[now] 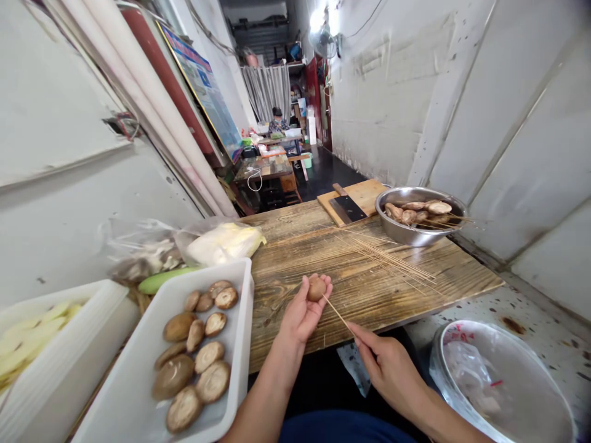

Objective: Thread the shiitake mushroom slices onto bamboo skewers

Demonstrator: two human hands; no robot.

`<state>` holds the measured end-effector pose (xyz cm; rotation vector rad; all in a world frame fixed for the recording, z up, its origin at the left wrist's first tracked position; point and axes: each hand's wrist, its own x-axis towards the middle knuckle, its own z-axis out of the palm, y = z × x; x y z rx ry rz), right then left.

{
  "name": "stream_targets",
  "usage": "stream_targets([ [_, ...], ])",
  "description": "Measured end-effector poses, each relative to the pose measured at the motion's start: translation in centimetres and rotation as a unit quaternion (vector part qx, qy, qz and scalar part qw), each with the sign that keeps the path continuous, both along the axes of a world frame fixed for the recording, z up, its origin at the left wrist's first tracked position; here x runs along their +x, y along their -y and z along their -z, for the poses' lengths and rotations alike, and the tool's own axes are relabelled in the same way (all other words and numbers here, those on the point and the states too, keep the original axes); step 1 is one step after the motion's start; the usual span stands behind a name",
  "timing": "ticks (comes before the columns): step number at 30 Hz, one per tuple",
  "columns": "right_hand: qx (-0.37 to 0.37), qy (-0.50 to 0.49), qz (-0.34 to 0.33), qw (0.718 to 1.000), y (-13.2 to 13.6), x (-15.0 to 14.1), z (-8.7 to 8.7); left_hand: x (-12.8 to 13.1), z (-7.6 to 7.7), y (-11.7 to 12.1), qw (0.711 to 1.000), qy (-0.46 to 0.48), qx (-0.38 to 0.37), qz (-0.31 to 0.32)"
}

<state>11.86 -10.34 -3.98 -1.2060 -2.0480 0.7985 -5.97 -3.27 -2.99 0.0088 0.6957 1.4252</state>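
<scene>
My left hand [302, 314], palm up over the front edge of the table, is closed around a brown shiitake mushroom [316, 289]. In my right hand [383, 363] a thin bamboo skewer [339, 315] is pinched between thumb and fingers. Its far tip meets the right side of the mushroom; how deep it goes I cannot tell. To the left, a white plastic tub [240, 344] holds several shiitake mushrooms [215, 381], some with their cut undersides up. Loose bamboo skewers [392, 255] lie scattered on the wooden table beyond my hands. Skewered mushrooms [415, 212] rest in a steel bowl [406, 235] at the far right.
A cleaver [348, 208] lies on a cutting board [369, 194] at the table's far edge. Left stand a tub of pale slices [37, 332], bagged vegetables [221, 243] and a green vegetable [164, 280]. A lined bin [508, 381] stands on the floor at right.
</scene>
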Motion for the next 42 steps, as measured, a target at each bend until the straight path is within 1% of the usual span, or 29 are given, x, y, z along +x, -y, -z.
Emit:
stream_targets([
  [3,-0.003,0.001,0.011,1.000,0.0,0.1,-0.1,0.0,-0.7,0.0,1.000,0.025,0.003,0.019],
  [6,-0.006,-0.003,0.019,1.000,0.0,0.3,-0.2,0.2,-1.1,0.1,1.000,0.024,0.007,0.007],
  [8,-0.005,-0.006,0.021,1.000,0.0,0.4,-0.3,0.3,-1.2,0.1,1.000,0.017,0.012,0.000],
  [13,-0.011,-0.022,0.018,1.000,0.0,0.5,-0.4,0.6,-1.2,0.2,1.000,-0.009,0.027,0.009],
  [18,-0.011,-0.030,0.026,0.999,0.1,0.0,-0.3,0.8,-1.2,0.4,0.998,-0.030,0.047,0.008],
  [24,0.027,-0.046,0.035,0.998,0.3,-0.7,0.3,0.8,-1.2,0.7,0.994,-0.077,0.076,0.032],
  [29,0.063,-0.060,0.042,0.995,0.2,-1.4,0.9,0.7,-1.8,1.0,0.990,-0.104,0.087,0.045],
  [33,0.075,-0.076,0.037,0.994,0.2,-2.2,1.1,0.5,-2.3,1.3,0.986,-0.121,0.099,0.061],
  [36,0.071,-0.096,0.037,0.992,0.1,-2.8,1.3,0.4,-2.4,1.4,0.984,-0.126,0.111,0.061],
  [38,0.042,-0.124,0.038,0.991,0.0,-3.0,1.3,0.4,-2.4,1.4,0.983,-0.121,0.122,0.057],
  [39,0.010,-0.148,0.036,0.988,-0.1,-3.1,1.3,0.4,-2.4,1.4,0.984,-0.118,0.125,0.055],
  [40,-0.045,-0.186,0.031,0.981,-0.2,-3.2,1.3,0.4,-2.4,1.4,0.984,-0.115,0.125,0.052],
  [41,-0.113,-0.230,0.022,0.966,-0.3,-3.2,1.2,0.3,-2.4,1.4,0.985,-0.114,0.124,0.048],
  [42,-0.182,-0.273,0.012,0.945,-0.4,-3.3,1.1,0.3,-2.4,1.4,0.985,-0.113,0.123,0.044],
])
